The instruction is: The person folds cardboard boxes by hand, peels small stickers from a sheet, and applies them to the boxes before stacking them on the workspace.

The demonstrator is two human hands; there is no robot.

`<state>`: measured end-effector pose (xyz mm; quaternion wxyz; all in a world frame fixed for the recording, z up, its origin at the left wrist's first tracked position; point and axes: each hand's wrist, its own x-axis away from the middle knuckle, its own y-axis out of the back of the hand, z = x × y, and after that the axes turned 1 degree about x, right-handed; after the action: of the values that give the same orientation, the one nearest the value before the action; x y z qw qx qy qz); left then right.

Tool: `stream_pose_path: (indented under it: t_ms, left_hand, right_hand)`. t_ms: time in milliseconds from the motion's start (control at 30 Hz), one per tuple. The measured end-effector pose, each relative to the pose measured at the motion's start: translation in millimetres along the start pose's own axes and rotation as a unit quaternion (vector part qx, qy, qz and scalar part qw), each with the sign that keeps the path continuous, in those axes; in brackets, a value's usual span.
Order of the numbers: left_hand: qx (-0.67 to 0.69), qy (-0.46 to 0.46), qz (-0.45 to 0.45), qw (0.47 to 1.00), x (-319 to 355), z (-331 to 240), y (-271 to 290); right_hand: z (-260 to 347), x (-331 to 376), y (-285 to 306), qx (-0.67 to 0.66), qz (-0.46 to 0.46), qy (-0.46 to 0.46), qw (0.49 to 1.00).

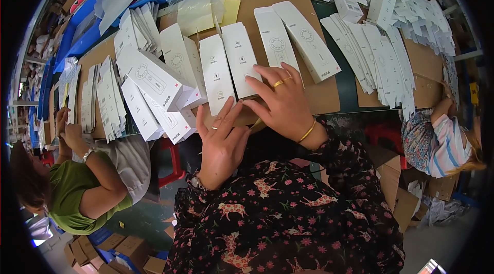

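Observation:
My right hand (pixel 280 100), with a gold ring and a gold bangle, lies fingers-down on the near end of a flat white carton (pixel 240 57) on the brown cardboard board (pixel 319 96). My left hand (pixel 222 140) is spread just below, fingertips touching the bottom edge of a second flat white carton (pixel 216 73) beside the first. Two longer white cartons (pixel 307 39) with a printed ring lie to the right. I cannot tell whether either hand grips a carton.
Folded white boxes (pixel 154 81) pile up to the left, and fanned flat cartons (pixel 378 60) to the right. A person in green (pixel 77 186) sits at left; another in a striped sleeve (pixel 445 142) at right. Brown boxes (pixel 118 251) lie on the floor.

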<state>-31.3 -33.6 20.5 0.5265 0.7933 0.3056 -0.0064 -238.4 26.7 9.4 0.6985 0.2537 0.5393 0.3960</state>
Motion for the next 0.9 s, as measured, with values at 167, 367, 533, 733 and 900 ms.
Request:
stream_pose_path:
  t_ms: [167,367,533,733,900]
  left_hand:
    - [0.006,0.015,-0.032,0.999,4.7,5.7,-5.2]
    - [0.030,0.020,-0.030,0.999,2.1,6.0,-3.7]
    - [0.026,0.026,-0.010,0.999,3.1,7.4,-0.8]
    - [0.036,0.026,-0.019,0.999,4.0,8.2,-0.4]
    - [0.048,0.021,-0.022,0.998,2.3,7.4,-2.2]
  right_hand:
    - [-1.1,-0.9,-7.3,0.008,0.029,-0.016,0.999]
    - [-0.2,-5.1,-16.2,0.020,0.027,-0.056,0.998]
    - [-7.2,-10.9,0.8,-0.014,-0.051,-0.098,0.994]
    - [-19.4,2.3,31.6,-0.235,-0.131,-0.260,0.927]
    - [-8.4,20.1,34.2,-0.375,-0.147,-0.319,0.858]
